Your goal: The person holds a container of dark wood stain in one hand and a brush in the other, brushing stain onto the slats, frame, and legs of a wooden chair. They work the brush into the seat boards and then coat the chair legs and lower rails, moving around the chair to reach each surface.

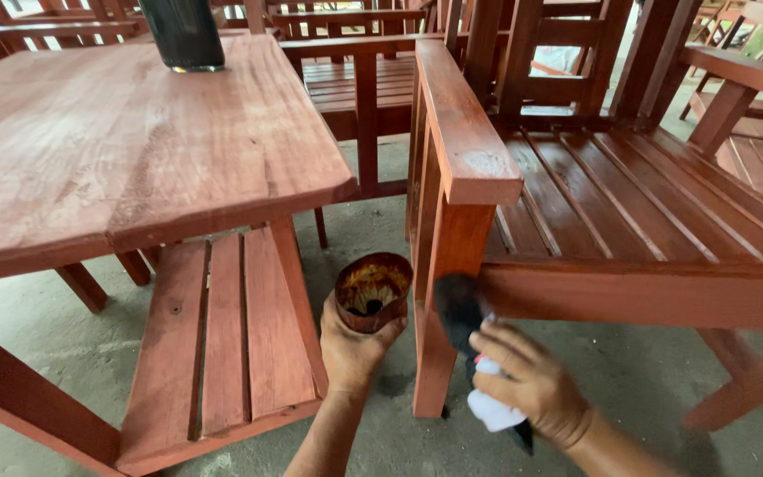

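Observation:
My left hand (pixel 352 352) grips a small stained cup (pixel 373 290) of dark red-brown finish, held up beside the front leg (pixel 445 309) of a red wooden chair (pixel 629 212). My right hand (pixel 532 382) holds a paintbrush (pixel 463 309) with a white-wrapped handle. Its dark bristles press against the chair's front leg, just under the seat rail. The brush head is blurred.
A red wooden table (pixel 125 141) with a slatted lower shelf (pixel 222 336) stands at left, a dark container (pixel 184 34) on its top. More red chairs crowd the back and right. The floor (pixel 629 371) is grey concrete.

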The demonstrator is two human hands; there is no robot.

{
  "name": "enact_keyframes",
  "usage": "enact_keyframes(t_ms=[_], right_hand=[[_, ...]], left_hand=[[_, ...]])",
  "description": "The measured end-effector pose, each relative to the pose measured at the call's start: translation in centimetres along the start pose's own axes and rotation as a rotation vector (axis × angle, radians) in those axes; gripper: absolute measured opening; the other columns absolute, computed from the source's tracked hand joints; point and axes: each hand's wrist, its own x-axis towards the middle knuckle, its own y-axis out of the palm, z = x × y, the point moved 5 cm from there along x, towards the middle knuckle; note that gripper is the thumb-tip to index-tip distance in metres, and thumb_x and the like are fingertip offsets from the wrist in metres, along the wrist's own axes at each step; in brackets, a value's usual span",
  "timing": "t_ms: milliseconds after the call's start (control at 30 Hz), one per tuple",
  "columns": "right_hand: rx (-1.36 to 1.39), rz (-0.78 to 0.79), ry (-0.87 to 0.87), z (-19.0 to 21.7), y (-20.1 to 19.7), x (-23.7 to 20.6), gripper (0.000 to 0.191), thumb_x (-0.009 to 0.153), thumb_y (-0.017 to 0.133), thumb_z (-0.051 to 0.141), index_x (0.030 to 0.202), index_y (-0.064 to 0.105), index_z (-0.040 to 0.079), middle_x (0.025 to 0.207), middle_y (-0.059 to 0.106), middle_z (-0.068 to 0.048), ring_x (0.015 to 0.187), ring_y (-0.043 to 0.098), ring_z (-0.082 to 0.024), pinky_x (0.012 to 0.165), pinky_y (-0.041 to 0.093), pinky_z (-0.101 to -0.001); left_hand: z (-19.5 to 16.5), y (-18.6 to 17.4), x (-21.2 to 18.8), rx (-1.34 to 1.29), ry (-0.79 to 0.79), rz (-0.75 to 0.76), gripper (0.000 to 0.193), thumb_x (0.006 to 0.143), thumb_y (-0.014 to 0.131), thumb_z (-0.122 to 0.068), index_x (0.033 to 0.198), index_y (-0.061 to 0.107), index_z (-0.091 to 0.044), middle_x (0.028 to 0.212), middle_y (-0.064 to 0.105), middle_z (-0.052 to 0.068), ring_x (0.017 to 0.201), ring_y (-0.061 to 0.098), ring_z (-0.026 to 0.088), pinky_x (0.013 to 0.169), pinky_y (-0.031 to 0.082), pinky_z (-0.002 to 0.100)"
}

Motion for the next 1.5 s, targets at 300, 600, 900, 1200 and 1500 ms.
enact_keyframes(t_ms=[300,600,900,1200,1500], right_hand=[[0.330,0.380,0.285,2.3,9.4,-7.2,0.011,0.075,0.082,0.013,0.084,0.076,0.013,0.121,0.072,-0.014,0.120,0.066,-0.032,0.097,0.056,-0.0384],[0.366,-0.247,0.178,-2.0,-2.2,3.2,0.008,0.085,0.074,0.005,0.090,0.068,0.008,0.109,0.075,-0.013,0.103,0.076,-0.023,0.092,0.062,-0.0321],[0.501,-0.127,0.319,-1.6,-0.4,2.1,0.008,0.082,0.075,0.005,0.088,0.070,0.008,0.101,0.076,-0.012,0.095,0.077,-0.023,0.082,0.061,-0.0329],[0.460,0.233,0.440,1.2,13.0,-6.8,0.010,0.077,0.083,0.017,0.083,0.076,0.016,0.107,0.078,-0.007,0.101,0.074,-0.026,0.087,0.061,-0.0372],[0.564,0.030,0.395,-1.4,8.4,-6.1,0.012,0.078,0.079,0.015,0.087,0.072,0.013,0.112,0.076,-0.010,0.094,0.077,-0.023,0.081,0.061,-0.0329]], left_hand=[[1.6,0.7,-0.4,0.042,-0.044,0.018,0.098,0.054,0.096,-0.033,0.137,0.052,-0.008,0.131,0.065,0.010,0.121,0.065,0.023,0.102,0.054,0.036],[1.9,-0.2,0.0,0.132,-0.040,-0.067,0.106,0.051,0.099,-0.035,0.141,0.049,-0.006,0.132,0.066,0.013,0.123,0.064,0.026,0.102,0.052,0.038],[3.1,1.1,-0.1,0.091,0.027,-0.060,0.099,0.051,0.098,-0.033,0.135,0.055,-0.005,0.129,0.069,0.012,0.120,0.067,0.025,0.100,0.054,0.037],[6.5,1.4,-0.6,0.155,-0.056,-0.042,0.099,0.051,0.098,-0.036,0.135,0.054,-0.006,0.126,0.069,0.010,0.117,0.068,0.024,0.098,0.055,0.036],[8.3,2.5,-1.1,0.146,0.029,-0.004,0.093,0.053,0.098,-0.034,0.132,0.057,-0.006,0.126,0.068,0.011,0.117,0.068,0.026,0.098,0.054,0.038]])
